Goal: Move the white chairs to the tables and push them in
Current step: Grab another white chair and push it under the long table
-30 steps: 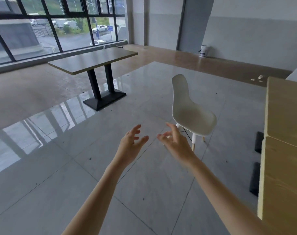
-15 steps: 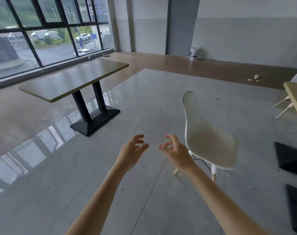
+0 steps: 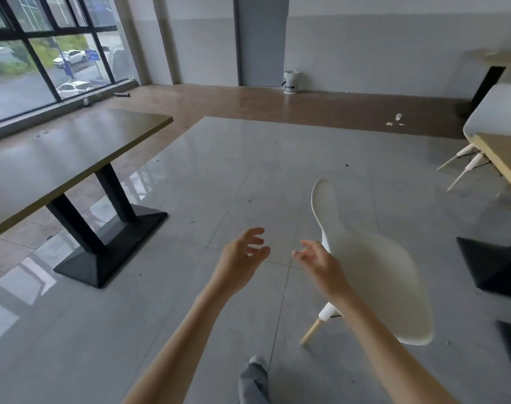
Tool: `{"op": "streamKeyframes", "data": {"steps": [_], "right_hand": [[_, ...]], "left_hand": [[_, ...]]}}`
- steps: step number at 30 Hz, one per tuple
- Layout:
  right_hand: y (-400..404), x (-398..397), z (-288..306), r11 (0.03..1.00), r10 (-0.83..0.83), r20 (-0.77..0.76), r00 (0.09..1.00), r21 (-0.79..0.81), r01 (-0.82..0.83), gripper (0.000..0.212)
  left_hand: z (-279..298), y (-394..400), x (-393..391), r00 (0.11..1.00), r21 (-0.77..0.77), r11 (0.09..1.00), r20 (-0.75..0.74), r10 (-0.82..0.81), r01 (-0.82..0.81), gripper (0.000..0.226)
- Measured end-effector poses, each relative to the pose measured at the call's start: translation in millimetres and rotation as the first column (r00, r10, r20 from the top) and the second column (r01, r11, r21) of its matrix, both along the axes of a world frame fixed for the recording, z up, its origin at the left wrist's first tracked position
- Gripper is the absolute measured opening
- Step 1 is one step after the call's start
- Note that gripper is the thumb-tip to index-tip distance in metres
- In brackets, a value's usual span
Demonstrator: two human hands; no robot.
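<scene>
A white chair [image 3: 373, 266] with pale wooden legs stands alone on the grey tiled floor at centre right, its backrest toward the left. My right hand [image 3: 318, 265] hovers open just left of the seat edge, overlapping the chair in view; whether it touches is unclear. My left hand [image 3: 239, 258] is open too, a little further left over bare floor. A brown-topped table [image 3: 73, 153] on a black base stands at the left. Part of a second white chair [image 3: 496, 112] sits at a light wooden table [image 3: 502, 158] at the right edge.
Black table bases [image 3: 493, 263] lie at the right, close behind the chair. A white bucket [image 3: 290, 81] stands by the far wall near a grey door. Small white scraps [image 3: 395, 121] lie on the brown floor strip. My trouser leg [image 3: 254, 380] shows at the bottom.
The view has advanced and swung right: the chair now looms larger and nearer, beside my right hand. Both hands stay open and held out in front.
</scene>
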State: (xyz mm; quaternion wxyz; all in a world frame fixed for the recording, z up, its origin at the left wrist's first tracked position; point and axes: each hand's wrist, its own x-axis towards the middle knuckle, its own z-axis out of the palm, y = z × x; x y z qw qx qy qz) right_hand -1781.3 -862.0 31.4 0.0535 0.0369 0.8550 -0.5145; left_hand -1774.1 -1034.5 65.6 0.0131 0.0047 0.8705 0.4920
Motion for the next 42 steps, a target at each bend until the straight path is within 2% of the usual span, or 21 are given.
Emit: {"op": "streamKeyframes", "data": {"steps": [4,9,13,18,22,25,32,37,42], "right_hand": [[5,-94,-6,0.995,-0.101,0.027,0.995,-0.011,0.101,0.046],[20,-193,7,0.967,-0.254,0.020,0.967,-0.030,0.254,0.063],[34,-233,5,0.935,-0.355,0.005,0.935,-0.024,0.355,0.047],[46,-273,-9,0.873,-0.483,0.072,0.873,-0.042,0.486,0.042],[46,-307,-18,0.801,-0.595,0.066,0.801,-0.026,0.598,0.044],[41,-332,-23,0.720,-0.691,0.060,0.721,-0.030,0.693,0.046],[14,-373,-29,0.410,-0.896,0.135,0.423,-0.113,0.905,0.046],[-8,-383,-37,0.196,-0.972,0.137,0.189,0.041,0.980,0.046],[-30,-366,-57,0.028,-0.983,0.185,-0.010,0.203,0.979,0.047]], "left_hand": [[-7,-1,-106,0.996,-0.042,0.997,0.053,-0.069,0.071,0.044],[-15,10,-239,0.971,-0.097,0.973,0.133,-0.197,0.211,0.046],[-24,31,-310,0.935,-0.124,0.935,0.171,-0.310,0.333,0.048],[-38,67,-389,0.865,-0.137,0.859,0.180,-0.468,0.493,0.050],[-46,96,-447,0.758,-0.137,0.747,0.191,-0.624,0.650,0.049],[-49,112,-488,0.652,-0.146,0.635,0.189,-0.734,0.758,0.047],[-45,137,-559,0.328,-0.169,0.296,0.205,-0.922,0.940,0.046],[-57,150,-578,0.035,-0.204,-0.015,0.237,-0.971,0.979,0.048],[-74,167,-562,-0.220,-0.247,-0.284,0.257,-0.941,0.926,0.056]]}}
